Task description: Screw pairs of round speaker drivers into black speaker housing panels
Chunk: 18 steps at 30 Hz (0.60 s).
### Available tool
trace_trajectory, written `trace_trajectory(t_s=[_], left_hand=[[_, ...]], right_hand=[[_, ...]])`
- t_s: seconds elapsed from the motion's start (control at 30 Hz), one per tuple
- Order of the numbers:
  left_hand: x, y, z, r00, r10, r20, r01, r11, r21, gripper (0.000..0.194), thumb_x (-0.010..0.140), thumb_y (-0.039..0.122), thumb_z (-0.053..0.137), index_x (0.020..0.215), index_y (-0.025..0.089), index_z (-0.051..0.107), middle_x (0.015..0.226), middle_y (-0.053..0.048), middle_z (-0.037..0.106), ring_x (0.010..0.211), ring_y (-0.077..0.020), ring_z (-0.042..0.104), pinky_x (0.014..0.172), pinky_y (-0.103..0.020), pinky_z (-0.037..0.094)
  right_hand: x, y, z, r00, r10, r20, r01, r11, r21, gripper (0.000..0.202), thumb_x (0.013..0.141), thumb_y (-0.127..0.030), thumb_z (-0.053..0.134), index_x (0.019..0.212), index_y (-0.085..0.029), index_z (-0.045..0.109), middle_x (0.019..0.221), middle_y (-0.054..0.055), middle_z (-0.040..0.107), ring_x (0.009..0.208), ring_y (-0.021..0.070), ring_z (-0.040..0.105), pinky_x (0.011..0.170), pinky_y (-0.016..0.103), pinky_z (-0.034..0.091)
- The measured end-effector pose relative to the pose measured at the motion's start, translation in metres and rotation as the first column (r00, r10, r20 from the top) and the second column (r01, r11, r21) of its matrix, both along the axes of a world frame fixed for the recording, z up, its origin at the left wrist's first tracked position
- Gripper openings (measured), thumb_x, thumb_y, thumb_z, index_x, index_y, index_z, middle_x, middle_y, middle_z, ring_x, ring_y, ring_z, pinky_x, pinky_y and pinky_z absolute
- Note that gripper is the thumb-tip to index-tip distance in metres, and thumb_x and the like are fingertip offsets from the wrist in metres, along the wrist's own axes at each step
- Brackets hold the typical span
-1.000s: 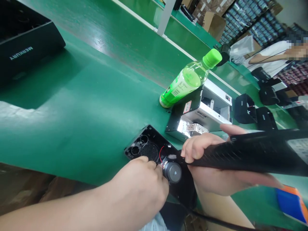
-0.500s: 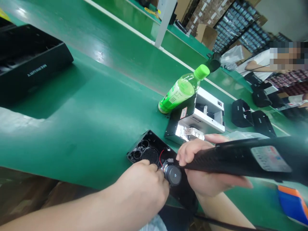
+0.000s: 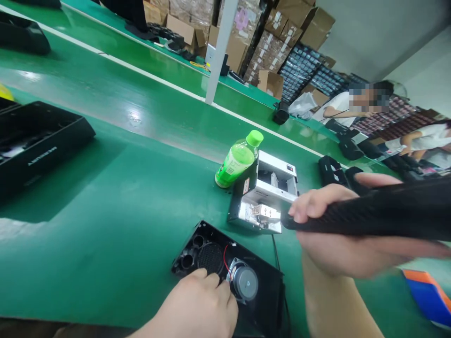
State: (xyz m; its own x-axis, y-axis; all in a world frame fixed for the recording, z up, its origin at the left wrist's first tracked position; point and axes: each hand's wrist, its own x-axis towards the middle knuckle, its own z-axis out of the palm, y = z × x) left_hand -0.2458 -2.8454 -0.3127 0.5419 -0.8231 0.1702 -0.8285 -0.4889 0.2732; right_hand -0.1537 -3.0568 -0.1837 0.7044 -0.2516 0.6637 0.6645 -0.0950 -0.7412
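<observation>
My left hand (image 3: 202,303) lies over the near-left part of an open black speaker housing (image 3: 262,286). Its fingers curl beside the edge of a round grey loudspeaker (image 3: 245,282), and the fingertips are hidden. The loudspeaker rests magnet up in the housing, with a red wire (image 3: 225,256) beside it. To the left of it are a round mesh grille (image 3: 208,258) and two round ports. On the right, my right hand (image 3: 331,234) grips a long black panel (image 3: 387,213) with a ridged surface, held above the table and blurred by motion.
A black-and-silver machine (image 3: 262,197) stands behind the housing, next to a green-capped bottle (image 3: 237,162). A large black casing (image 3: 45,145) sits at the left. An orange-and-blue object (image 3: 428,298) lies at the right. People (image 3: 341,105) work across the table among other black casings.
The camera view has shifted. My right hand has raised the black panel away from the housing, and its label no longer shows. My left hand has drawn back slightly, baring more of the loudspeaker.
</observation>
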Motion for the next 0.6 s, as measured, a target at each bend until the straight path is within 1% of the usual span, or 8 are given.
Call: trace_trajectory(t_s=[0.1, 0.2, 0.27, 0.3, 0.37, 0.43, 0.53, 0.6], left_hand=[[-0.003, -0.001, -0.006, 0.986, 0.093, 0.137, -0.065, 0.979, -0.193, 0.011, 0.097, 0.019, 0.067, 0.088, 0.02, 0.073, 0.086, -0.003, 0.082, 0.068, -0.0197, 0.068, 0.062, -0.037, 0.048], [-0.002, 0.012, 0.002, 0.952, 0.231, 0.202, -0.133, 0.904, -0.406, 0.016, 0.104, 0.026, 0.063, 0.098, 0.021, 0.077, 0.103, 0.0, 0.086, 0.092, -0.0209, 0.076, 0.099, -0.04, 0.055], [0.001, 0.029, 0.012, 0.948, 0.279, 0.151, -0.186, 0.874, -0.449, 0.02, 0.107, 0.037, 0.064, 0.115, 0.023, 0.076, 0.128, 0.0, 0.083, 0.118, -0.0224, 0.074, 0.122, -0.041, 0.043], [0.002, 0.038, 0.016, 0.947, 0.3, 0.114, -0.22, 0.866, -0.448, 0.027, 0.108, 0.041, 0.065, 0.127, 0.023, 0.074, 0.143, -0.003, 0.076, 0.131, -0.0238, 0.069, 0.128, -0.042, 0.038], [0.005, 0.056, 0.022, 0.939, 0.344, 0.026, -0.304, 0.861, -0.408, 0.047, 0.107, 0.043, 0.067, 0.15, 0.023, 0.061, 0.168, -0.012, 0.054, 0.151, -0.0288, 0.055, 0.13, -0.047, 0.039], [0.007, 0.068, 0.021, 0.915, 0.398, -0.068, -0.396, 0.849, -0.35, 0.07, 0.105, 0.045, 0.07, 0.165, 0.022, 0.043, 0.178, -0.019, 0.035, 0.159, -0.0348, 0.045, 0.125, -0.052, 0.049], [0.008, 0.074, 0.01, 0.862, 0.455, -0.225, -0.503, 0.823, -0.262, 0.099, 0.093, 0.046, 0.084, 0.173, 0.026, 0.027, 0.182, -0.019, 0.027, 0.159, -0.0401, 0.047, 0.115, -0.054, 0.059], [0.007, 0.071, 0.001, 0.833, 0.453, -0.319, -0.535, 0.806, -0.254, 0.104, 0.087, 0.041, 0.09, 0.171, 0.033, 0.029, 0.182, -0.014, 0.028, 0.156, -0.0387, 0.05, 0.115, -0.053, 0.06]], right_hand=[[0.018, 0.01, -0.014, 0.999, -0.037, -0.033, 0.037, 0.999, 0.006, 0.067, 0.092, -0.09, 0.047, 0.107, -0.027, 0.063, 0.05, -0.008, 0.06, 0.031, 0.0187, 0.047, 0.034, 0.033, 0.045], [0.021, 0.01, -0.02, 0.996, -0.061, -0.063, 0.064, 0.997, 0.033, 0.075, 0.09, -0.094, 0.044, 0.114, -0.026, 0.063, 0.05, -0.007, 0.058, 0.03, 0.0195, 0.046, 0.03, 0.034, 0.042], [0.019, 0.005, -0.02, 0.996, -0.056, -0.067, 0.06, 0.997, 0.048, 0.076, 0.089, -0.094, 0.045, 0.118, -0.026, 0.064, 0.05, -0.007, 0.059, 0.03, 0.0201, 0.046, 0.03, 0.035, 0.042], [0.017, 0.002, -0.021, 0.996, -0.05, -0.068, 0.054, 0.997, 0.056, 0.075, 0.09, -0.093, 0.046, 0.119, -0.027, 0.064, 0.051, -0.007, 0.059, 0.03, 0.0201, 0.046, 0.03, 0.035, 0.043], [0.015, -0.002, -0.024, 0.997, -0.035, -0.073, 0.04, 0.997, 0.07, 0.075, 0.091, -0.093, 0.046, 0.121, -0.027, 0.064, 0.052, -0.007, 0.059, 0.031, 0.0195, 0.047, 0.032, 0.034, 0.044], [0.013, -0.003, -0.028, 0.994, 0.006, -0.109, 0.003, 0.997, 0.079, 0.075, 0.092, -0.092, 0.044, 0.124, -0.026, 0.063, 0.053, -0.007, 0.059, 0.031, 0.0185, 0.047, 0.031, 0.032, 0.042], [0.002, -0.001, -0.028, 0.99, 0.044, -0.134, -0.032, 0.995, 0.095, 0.072, 0.094, -0.089, 0.045, 0.124, -0.027, 0.063, 0.054, -0.008, 0.06, 0.032, 0.0179, 0.048, 0.032, 0.03, 0.041], [-0.014, 0.0, -0.023, 0.993, 0.019, -0.119, -0.004, 0.992, 0.126, 0.064, 0.096, -0.084, 0.049, 0.125, -0.029, 0.064, 0.057, -0.007, 0.063, 0.037, 0.0182, 0.05, 0.04, 0.033, 0.048]])
